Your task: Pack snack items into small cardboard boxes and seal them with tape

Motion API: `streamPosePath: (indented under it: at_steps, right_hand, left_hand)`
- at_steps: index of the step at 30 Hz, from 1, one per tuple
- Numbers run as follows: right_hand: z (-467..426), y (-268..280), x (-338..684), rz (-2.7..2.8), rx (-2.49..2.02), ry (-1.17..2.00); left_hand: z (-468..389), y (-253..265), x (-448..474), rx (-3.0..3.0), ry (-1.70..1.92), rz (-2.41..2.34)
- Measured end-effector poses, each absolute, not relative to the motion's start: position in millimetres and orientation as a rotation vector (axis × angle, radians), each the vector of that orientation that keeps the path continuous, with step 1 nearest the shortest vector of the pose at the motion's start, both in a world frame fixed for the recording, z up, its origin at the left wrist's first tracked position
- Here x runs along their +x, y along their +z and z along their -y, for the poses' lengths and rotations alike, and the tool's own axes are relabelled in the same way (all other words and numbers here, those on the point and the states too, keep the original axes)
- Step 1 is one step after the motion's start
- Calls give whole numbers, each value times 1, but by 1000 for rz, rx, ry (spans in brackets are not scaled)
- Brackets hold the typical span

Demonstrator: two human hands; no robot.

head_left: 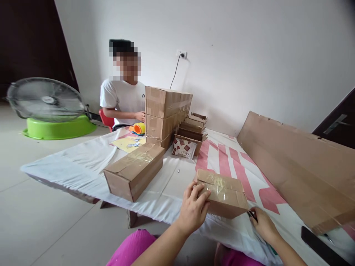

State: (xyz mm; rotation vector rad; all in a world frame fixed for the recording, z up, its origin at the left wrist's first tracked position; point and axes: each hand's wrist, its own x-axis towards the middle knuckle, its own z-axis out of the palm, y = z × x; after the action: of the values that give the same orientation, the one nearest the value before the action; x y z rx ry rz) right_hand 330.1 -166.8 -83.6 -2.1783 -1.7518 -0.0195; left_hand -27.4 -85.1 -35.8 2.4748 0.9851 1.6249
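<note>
A taped cardboard box lies on the cloth in front of me, near the table's edge. My left hand grips its left end, fingers bent over the taped top. At the box's right lower corner, my right hand is closed around a slim dark tool; its kind cannot be made out, as the fingers cover most of it. Left of my hands rests a longer taped cardboard box. Beyond it stands a stack of closed boxes, with several open small boxes beside it.
A person in a white shirt sits behind the stack. A large cardboard sheet leans at the right, near a long black object. A yellow cup lies on its side by a yellow sheet. A fan stands left.
</note>
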Motion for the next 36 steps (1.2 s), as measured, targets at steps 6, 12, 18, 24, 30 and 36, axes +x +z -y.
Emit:
streamPosePath:
  at_steps: [6, 12, 18, 24, 30, 36]
  right_hand:
    - [143, -64, 332, 1726, -2161, 63]
    - [123, 7, 314, 1548, -1929, -154]
    - [118, 86, 207, 2370, -1607, -345]
    - [101, 87, 139, 2683, -1560, -825]
    - [102, 95, 144, 2791, -1610, -936]
    - [121, 98, 188, 2783, -1873, -995]
  left_hand:
    - [86, -34, -27, 2413, 1632, -944]
    - [87, -35, -29, 2391, 1641, -932]
    - [86, -38, -26, 2355, 1662, -959]
    - [85, -36, -25, 2358, 1672, -930]
    - [85, -36, -26, 2381, 1641, -953]
    - [82, -35, -26, 2398, 1598, -981]
